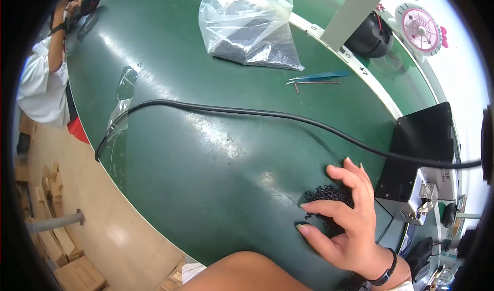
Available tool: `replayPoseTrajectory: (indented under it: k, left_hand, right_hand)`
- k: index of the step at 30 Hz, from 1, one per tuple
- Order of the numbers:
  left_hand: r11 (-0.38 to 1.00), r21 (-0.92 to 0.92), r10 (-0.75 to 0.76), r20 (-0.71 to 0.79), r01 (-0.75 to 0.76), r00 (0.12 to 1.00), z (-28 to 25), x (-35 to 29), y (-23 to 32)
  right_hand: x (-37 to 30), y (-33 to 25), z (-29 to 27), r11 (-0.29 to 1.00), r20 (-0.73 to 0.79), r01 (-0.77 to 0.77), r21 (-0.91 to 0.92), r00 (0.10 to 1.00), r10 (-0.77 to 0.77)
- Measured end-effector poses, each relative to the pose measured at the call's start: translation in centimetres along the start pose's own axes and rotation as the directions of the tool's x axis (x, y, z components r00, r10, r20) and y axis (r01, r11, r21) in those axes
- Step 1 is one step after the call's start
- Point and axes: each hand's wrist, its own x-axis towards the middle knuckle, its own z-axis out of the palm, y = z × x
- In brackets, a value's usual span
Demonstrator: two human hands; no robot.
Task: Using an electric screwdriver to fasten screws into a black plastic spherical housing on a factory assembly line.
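A small heap of black screws (326,194) lies on the green work surface (206,188) at the right. My right hand (350,214) hovers over this heap, its fingers curved but apart. Nothing shows between the thumb and fingertips, and the palm hides part of the heap. A bare stretch of my arm (247,273) crosses the lower edge; my left hand is out of the picture. Beyond the heap, a black cable (231,111) runs across the surface from the left edge to the right side.
Clear plastic bag (252,39) of small dark parts at the back. Blue tweezers (321,75) and an L-shaped hex key (319,83) lie nearer. On the right stand a black-and-silver box (417,142) and a pink-white fan (422,30). Far left, another person's hands (72,4) hold something dark.
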Motion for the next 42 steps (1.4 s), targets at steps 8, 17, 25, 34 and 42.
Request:
replayPoseTrajectory:
  k: [8,17,25,34,42]
  left_hand:
    - [0.979,0.204,-0.038,0.312,-0.028,0.949,-4.3,-0.2,0.4]
    - [0.925,0.379,-0.219,0.497,0.017,0.84,-7.3,1.6,3.1]
    - [0.914,0.405,-0.259,0.568,0.009,0.781,-6.8,2.8,3.5]
    - [0.883,0.466,-0.345,0.57,0.053,0.746,-6.7,2.7,4.1]
    - [0.56,0.753,-0.718,0.232,0.345,0.657,-10.6,-2.0,12.6]
  right_hand:
    - [-1.0,-0.3,0.4,0.999,-0.077,0.039,0.002,0.996,-0.039]
    - [-1.6,-0.6,0.8,0.998,-0.129,0.055,0.006,0.99,-0.054]
    - [-1.6,-0.6,0.6,0.993,-0.222,0.083,0.083,0.973,-0.063]
    - [-1.7,-0.4,0.6,0.992,-0.213,0.098,0.08,0.974,-0.079]
    - [-1.7,0.6,1.0,0.978,-0.199,0.208,0.011,0.959,-0.202]
